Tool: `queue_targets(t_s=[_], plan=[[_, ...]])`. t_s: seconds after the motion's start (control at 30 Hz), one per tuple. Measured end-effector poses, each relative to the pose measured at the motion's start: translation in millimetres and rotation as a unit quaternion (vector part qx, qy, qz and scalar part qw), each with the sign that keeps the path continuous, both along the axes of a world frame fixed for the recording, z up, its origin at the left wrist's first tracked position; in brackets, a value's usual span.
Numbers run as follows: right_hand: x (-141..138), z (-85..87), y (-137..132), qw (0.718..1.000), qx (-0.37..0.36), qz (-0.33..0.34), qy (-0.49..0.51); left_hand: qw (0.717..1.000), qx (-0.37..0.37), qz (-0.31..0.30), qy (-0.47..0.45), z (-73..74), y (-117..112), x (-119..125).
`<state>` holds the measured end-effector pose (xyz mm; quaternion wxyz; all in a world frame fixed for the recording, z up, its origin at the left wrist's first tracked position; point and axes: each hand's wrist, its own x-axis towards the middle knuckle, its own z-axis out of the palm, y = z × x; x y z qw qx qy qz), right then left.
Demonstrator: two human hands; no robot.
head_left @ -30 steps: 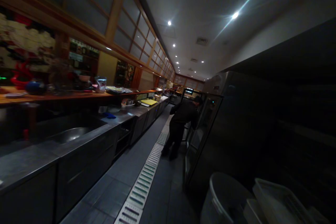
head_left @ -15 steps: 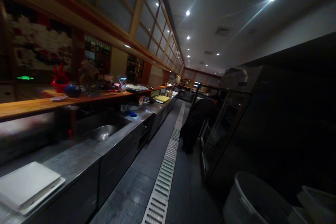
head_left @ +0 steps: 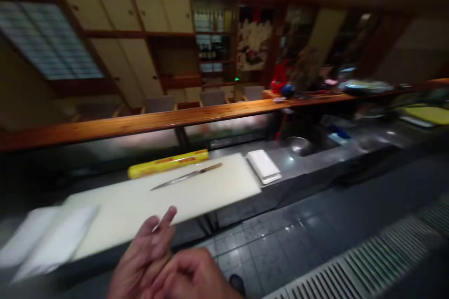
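Low in the head view my left hand (head_left: 145, 254) is held palm up with its fingers stretched out, in front of the cutting board's near edge. My right hand (head_left: 198, 273) presses against it, fingers curled in; what they hold, if anything, is hidden. Beyond both hands lies a long white cutting board (head_left: 210, 191). A long slim knife (head_left: 185, 177) with a wooden handle rests on it, blade pointing left. Along the board's far edge lies a yellow roll-like package (head_left: 168, 163). Motion blurs the picture somewhat.
White folded cloths or sheets (head_left: 58, 238) cover the board's left end. Stacked white trays (head_left: 264, 166) stand right of it, before a sink with a metal bowl (head_left: 298, 145). A wooden ledge (head_left: 140, 124) runs behind. A floor drain grate (head_left: 351, 266) lies lower right.
The view has swung left and down, from the long aisle to the counter with the cutting board. Both my hands have come into view. The person at the glass-door cabinet is out of view.
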<state>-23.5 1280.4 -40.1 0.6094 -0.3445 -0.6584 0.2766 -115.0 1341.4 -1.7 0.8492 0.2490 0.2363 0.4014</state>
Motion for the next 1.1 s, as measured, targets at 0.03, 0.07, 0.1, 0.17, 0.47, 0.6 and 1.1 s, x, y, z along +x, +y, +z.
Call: queue_targets(t_s=[0.03, 0.07, 0.1, 0.17, 0.47, 0.6, 1.1], plan=[[-16.2, 4.5, 9.3, 0.998, -0.025, -0.002, 0.054, 1.000, 0.012, 0.025, -0.005, 4.6, 8.3, -21.1], [-27.0, 10.0, 17.4, 0.995, -0.050, -0.020, 0.085, 0.999, 0.028, 0.038, -0.017, 8.9, 17.6, -36.7], [-34.6, 15.8, 24.8, 0.993, -0.062, -0.058, 0.078, 0.997, 0.046, 0.044, -0.032, 12.8, 27.5, -48.6], [-47.5, 26.8, 38.8, 0.996, 0.008, -0.075, 0.041, 0.995, 0.072, 0.058, -0.048, 18.9, 46.8, -67.3], [-124.8, 43.2, 83.2, 0.970, 0.239, -0.026, -0.036, 0.984, 0.094, 0.072, -0.131, 26.0, 78.3, -143.2], [-131.9, 42.5, 88.3, 0.968, 0.242, 0.030, -0.062, 0.975, 0.020, 0.102, -0.195, 27.7, 77.6, -155.6], [-138.1, 29.4, 72.8, 0.978, 0.174, 0.098, -0.061, 0.964, 0.011, 0.195, -0.183, 17.3, 57.5, -158.5]])
